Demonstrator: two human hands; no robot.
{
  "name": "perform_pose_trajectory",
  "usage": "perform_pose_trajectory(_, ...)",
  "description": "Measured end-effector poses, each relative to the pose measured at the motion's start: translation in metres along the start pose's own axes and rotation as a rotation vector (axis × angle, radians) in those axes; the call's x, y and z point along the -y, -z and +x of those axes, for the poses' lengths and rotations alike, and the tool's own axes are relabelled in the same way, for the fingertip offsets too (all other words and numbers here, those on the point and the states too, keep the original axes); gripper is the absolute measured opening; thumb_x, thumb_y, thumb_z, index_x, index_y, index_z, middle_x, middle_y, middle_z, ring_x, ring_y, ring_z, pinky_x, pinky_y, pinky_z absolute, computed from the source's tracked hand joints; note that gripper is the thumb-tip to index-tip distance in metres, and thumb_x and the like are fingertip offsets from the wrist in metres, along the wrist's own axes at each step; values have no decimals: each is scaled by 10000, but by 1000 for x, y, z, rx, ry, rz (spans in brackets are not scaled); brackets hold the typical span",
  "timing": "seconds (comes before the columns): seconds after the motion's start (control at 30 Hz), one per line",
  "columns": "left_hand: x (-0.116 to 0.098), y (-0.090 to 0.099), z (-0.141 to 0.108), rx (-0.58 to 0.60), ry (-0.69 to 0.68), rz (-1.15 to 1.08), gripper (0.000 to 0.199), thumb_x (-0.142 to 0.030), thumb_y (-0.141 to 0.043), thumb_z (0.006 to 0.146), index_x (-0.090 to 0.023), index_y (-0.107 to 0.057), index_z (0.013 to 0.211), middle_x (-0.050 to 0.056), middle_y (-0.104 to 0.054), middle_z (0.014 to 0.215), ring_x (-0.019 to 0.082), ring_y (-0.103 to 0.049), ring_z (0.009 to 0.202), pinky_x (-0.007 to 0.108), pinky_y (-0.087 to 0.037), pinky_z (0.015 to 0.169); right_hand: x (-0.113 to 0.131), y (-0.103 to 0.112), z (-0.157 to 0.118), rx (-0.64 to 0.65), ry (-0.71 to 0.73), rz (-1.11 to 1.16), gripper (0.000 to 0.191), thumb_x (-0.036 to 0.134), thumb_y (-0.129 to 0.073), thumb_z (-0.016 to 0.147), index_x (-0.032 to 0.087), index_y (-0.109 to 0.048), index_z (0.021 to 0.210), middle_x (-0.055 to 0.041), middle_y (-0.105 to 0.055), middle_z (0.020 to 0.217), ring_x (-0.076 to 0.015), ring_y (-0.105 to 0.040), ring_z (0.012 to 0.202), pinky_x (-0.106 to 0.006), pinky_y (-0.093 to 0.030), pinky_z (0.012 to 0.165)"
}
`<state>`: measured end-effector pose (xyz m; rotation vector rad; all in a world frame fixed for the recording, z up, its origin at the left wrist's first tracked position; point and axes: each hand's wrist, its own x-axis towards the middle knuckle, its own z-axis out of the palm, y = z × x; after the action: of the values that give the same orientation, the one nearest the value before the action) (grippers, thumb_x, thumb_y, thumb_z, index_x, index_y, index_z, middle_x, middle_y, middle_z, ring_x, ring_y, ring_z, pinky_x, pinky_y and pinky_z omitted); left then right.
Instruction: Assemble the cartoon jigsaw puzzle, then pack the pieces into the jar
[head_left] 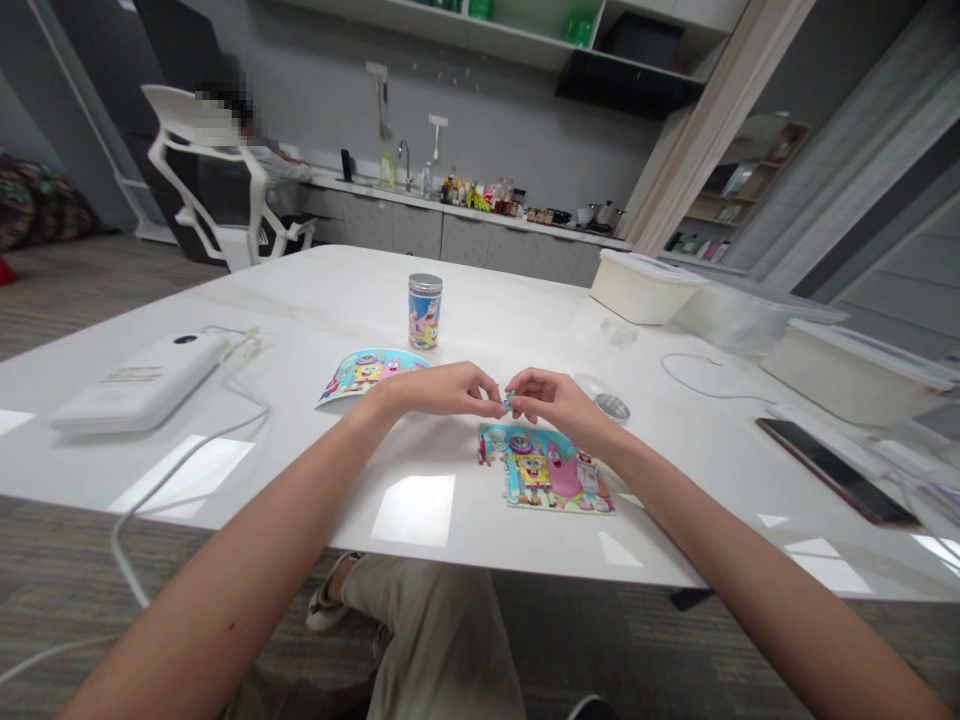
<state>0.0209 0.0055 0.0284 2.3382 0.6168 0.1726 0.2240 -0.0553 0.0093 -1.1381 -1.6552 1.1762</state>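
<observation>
Over the table, my left hand (461, 388) and my right hand (551, 395) meet fingertip to fingertip. Between them is a small light-blue jigsaw puzzle piece (508, 400), pinched by both; whether it is one piece or two joined is too small to tell. Just below lies a partly assembled cartoon jigsaw puzzle (551, 475), with a gap at its lower left. A curved picture sheet (352, 378) with the same cartoon figures lies partly under my left wrist. Behind it stands a printed canister (425, 315) with a metal lid.
A round metal lid (613, 407) lies beyond my right wrist. To the left is a white power bank (142, 385) with a cable. Lidded boxes (646, 285) and a phone (836, 470) are on the right. A person sits by a white chair (255, 190) at back left.
</observation>
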Motion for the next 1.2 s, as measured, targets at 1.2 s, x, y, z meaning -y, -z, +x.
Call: perform_pose_trajectory(1.2, 3, 0, 3, -65, -56, -26, 327, -440, -522, 861, -152, -670, 905, -7, -580, 678, 99, -442, 613, 237, -324, 590, 1, 0, -4, 152, -81, 104, 300, 303, -787, 683, 192, -526, 782, -18, -678, 792, -136, -644, 756, -246, -468, 603)
